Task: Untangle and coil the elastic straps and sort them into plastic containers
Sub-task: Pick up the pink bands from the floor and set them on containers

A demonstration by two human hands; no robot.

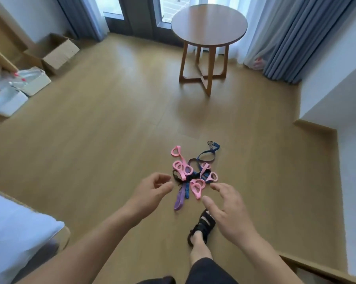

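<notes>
A tangled pile of elastic straps (193,173) lies on the wooden floor in front of me: pink looped straps (183,169), a dark blue strap (206,155), a purple strap (180,199) and a black one. My left hand (152,191) hovers just left of the pile, fingers curled and apart, holding nothing. My right hand (228,210) hovers to the right of the pile with fingers spread, also holding nothing. Clear plastic containers (32,78) sit far off at the left wall.
A round wooden side table (208,23) stands ahead by the curtains. Cardboard boxes (58,52) sit at the left wall. A white bed corner (13,232) is at lower left. My sandalled foot (201,226) rests just below the pile.
</notes>
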